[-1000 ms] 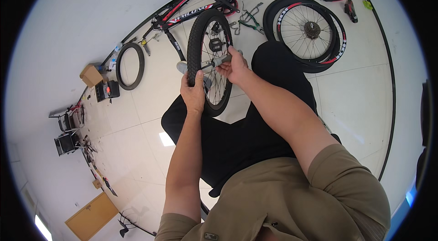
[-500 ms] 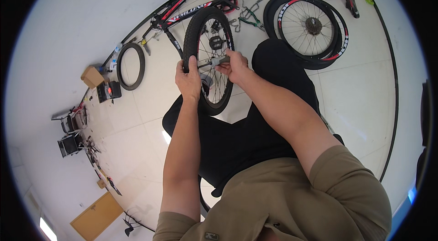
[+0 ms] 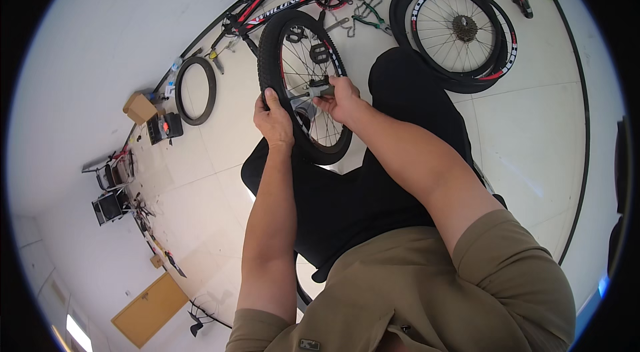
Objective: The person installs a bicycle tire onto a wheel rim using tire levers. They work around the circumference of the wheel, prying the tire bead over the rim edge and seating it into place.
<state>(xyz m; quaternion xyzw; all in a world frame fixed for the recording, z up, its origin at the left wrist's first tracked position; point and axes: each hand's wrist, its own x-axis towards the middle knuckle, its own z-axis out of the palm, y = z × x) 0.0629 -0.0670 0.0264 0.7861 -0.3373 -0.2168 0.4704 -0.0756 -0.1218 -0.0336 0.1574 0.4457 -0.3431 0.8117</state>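
Note:
A bicycle wheel [image 3: 270, 49] with a black knobby tyre stands upright between my knees, leaning slightly left. My left hand [image 3: 275, 124] grips the tyre's near left side, thumb on top. Inside the wheel, among the spokes, my right hand [image 3: 345, 101] closes its fingers on a grey cylindrical piece [image 3: 321, 91]. A thin rod runs left from this piece toward the rim; I cannot make out its kind. Behind the spokes a black pedal [image 3: 320, 53] shows.
A black and red bicycle frame [image 3: 283, 7] lies beyond the wheel. Green-handled pliers [image 3: 371, 21] and chain pieces are near it. Another wheel with a cassette [image 3: 465, 29] rests at right. A loose tyre [image 3: 180, 93] and open cardboard box [image 3: 140, 109] are along the left wall.
The wheel has tilted a little to the left at its top, and my left hand has shifted slightly with it. My right hand keeps its hold on the grey piece.

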